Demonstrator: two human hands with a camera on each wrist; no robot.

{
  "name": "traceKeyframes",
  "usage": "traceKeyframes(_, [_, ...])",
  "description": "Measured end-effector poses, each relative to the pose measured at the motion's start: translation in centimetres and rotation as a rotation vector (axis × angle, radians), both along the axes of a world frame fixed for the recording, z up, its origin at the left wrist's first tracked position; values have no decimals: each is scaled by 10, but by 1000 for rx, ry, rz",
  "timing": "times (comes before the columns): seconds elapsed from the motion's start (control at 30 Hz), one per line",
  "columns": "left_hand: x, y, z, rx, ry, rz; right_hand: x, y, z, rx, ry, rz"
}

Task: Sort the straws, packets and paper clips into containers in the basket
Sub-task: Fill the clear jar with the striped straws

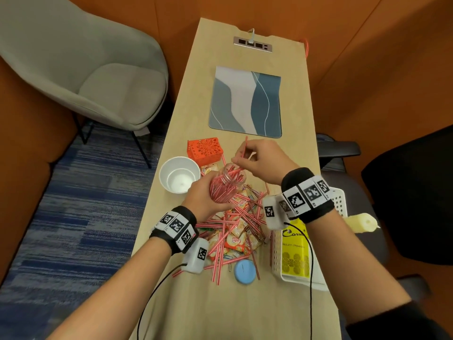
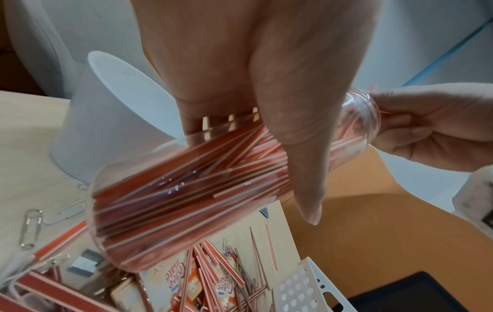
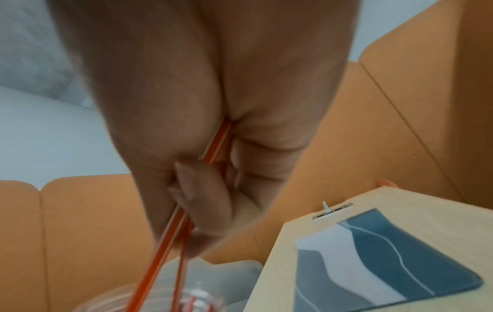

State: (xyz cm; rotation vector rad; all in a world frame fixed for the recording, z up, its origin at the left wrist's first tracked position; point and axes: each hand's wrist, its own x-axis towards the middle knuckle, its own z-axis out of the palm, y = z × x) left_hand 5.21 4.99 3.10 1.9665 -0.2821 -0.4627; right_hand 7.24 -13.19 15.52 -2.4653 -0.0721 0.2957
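Observation:
My left hand (image 1: 208,192) grips a clear plastic jar (image 1: 226,185) packed with red-and-white straws, tilted above the table; the left wrist view shows the jar (image 2: 192,190) under my thumb. My right hand (image 1: 259,160) pinches a couple of red-and-white straws (image 1: 243,149) with their lower ends in the jar's mouth; in the right wrist view these straws (image 3: 160,253) run down into the jar's mouth (image 3: 165,297). A heap of loose straws, coffee creamer packets (image 1: 236,239) and paper clips (image 2: 30,228) lies on the table below the jar.
A white paper cup (image 1: 179,174) and an orange perforated container (image 1: 204,149) stand left of the jar. A white basket (image 1: 278,256) with a yellow box sits at the right table edge. A blue lid (image 1: 245,271) lies near the heap. A blue-grey mat (image 1: 245,101) lies farther back.

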Motion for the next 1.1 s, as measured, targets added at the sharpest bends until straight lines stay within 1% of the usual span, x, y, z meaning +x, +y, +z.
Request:
traceKeyframes(0.07, [-2,4,-2,4,2,-5,-1,-4,3,-55,62,-2])
traceKeyframes(0.17, [-5,8,-1,50,-18,-40,-7,8,4,-109,157,83])
traceKeyframes(0.23, [-8,9,1,67,-26,-66,-11,18,6,-122,160,140])
traceKeyframes(0.33, [-14,11,6,27,-27,-50,-19,25,8,-113,91,174])
traceKeyframes(0.43, [-20,18,11,-17,-32,-22,-30,25,11,61,86,87])
traceKeyframes(0.5, [-25,25,15,-11,-54,-22,-38,25,16,186,23,0])
traceKeyframes(0.57, [-30,32,18,-2,-69,-10,-46,28,21,264,-67,-72])
traceKeyframes(0.63, [-35,38,22,7,-84,-2,-55,38,20,303,-105,-102])
traceKeyframes(0.73, [-47,48,25,18,-94,-8,-71,60,10,302,-114,-95])
traceKeyframes(0.8, [-56,55,24,9,-79,13,-77,70,5,312,-155,-129])
traceKeyframes(0.83, [-62,60,24,3,-73,33,-78,71,3,354,-170,-173])
traceKeyframes(0.87, [-67,64,23,-2,-67,56,-80,72,3,439,-161,-221])
traceKeyframes(0.9, [-71,69,23,-7,-65,77,-83,74,3,536,-136,-258])
traceKeyframes(0.93, [-75,73,23,-12,-64,93,-87,77,1,588,-114,-274])
traceKeyframes(0.97, [-78,77,23,-14,-66,102,-91,82,-1,567,-111,-264])
traceKeyframes(1.0, [-80,81,23,-12,-63,104,-95,88,-3,476,-132,-226])
traceKeyframes(1.07, [-84,88,23,-11,-55,108,-102,101,-9,289,-174,-88])
traceKeyframes(1.1, [-86,91,22,-14,-52,116,-104,107,-10,241,-174,-19])
